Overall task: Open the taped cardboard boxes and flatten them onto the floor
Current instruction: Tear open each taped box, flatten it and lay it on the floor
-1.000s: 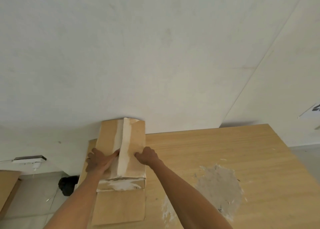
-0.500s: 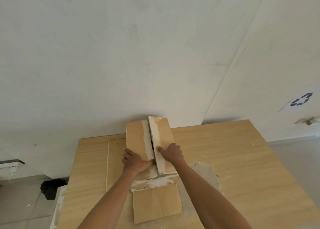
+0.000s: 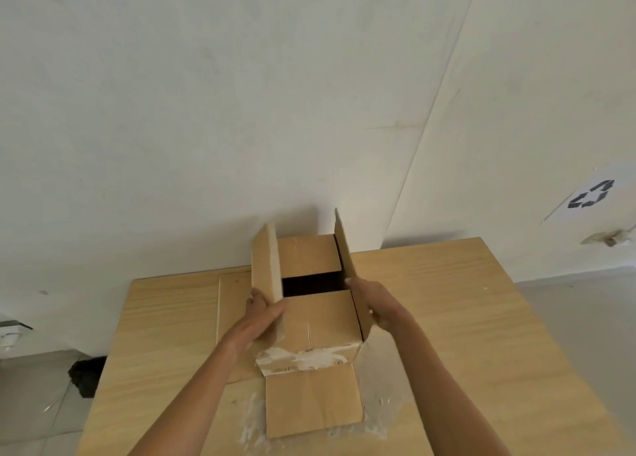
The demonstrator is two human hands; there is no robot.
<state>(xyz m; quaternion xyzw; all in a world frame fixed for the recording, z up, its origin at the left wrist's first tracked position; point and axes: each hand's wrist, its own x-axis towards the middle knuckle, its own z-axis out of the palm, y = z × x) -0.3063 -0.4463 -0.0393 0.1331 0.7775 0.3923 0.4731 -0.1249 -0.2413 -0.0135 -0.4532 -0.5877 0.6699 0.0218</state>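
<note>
Cardboard, plain brown, makes up the box [image 3: 320, 321] that stands on the wooden table [image 3: 464, 318] directly between the two hands. Its two long top flaps are raised nearly upright. The left hand [image 3: 263, 312] grips the left flap [image 3: 266, 269] near its close end, fingers behind the outer face and thumb curled round the edge. The right hand [image 3: 373, 304] holds the right flap [image 3: 347, 266] the same way, fingers on the outside and the thumb tip showing on the inner side. Between the grips lie the two short inner flaps, folded flat, with a dark gap [image 3: 311, 283] between them. Just below the hands, toward the person, torn white tape residue [image 3: 306, 357] runs along the box's near top edge, and a loose end flap [image 3: 313, 404] lies flat on the table from there. To the outside of the left hand a flat cardboard sheet [image 3: 232, 304] lies under and beside the box. Beyond both hands rises a pale wall [image 3: 241, 111]; far out past the right hand a recycling sign [image 3: 590, 195] hangs on it. Well outside the left arm, down on the grey floor [image 3: 34, 404], sits a black object [image 3: 84, 376] too dim to identify.
</note>
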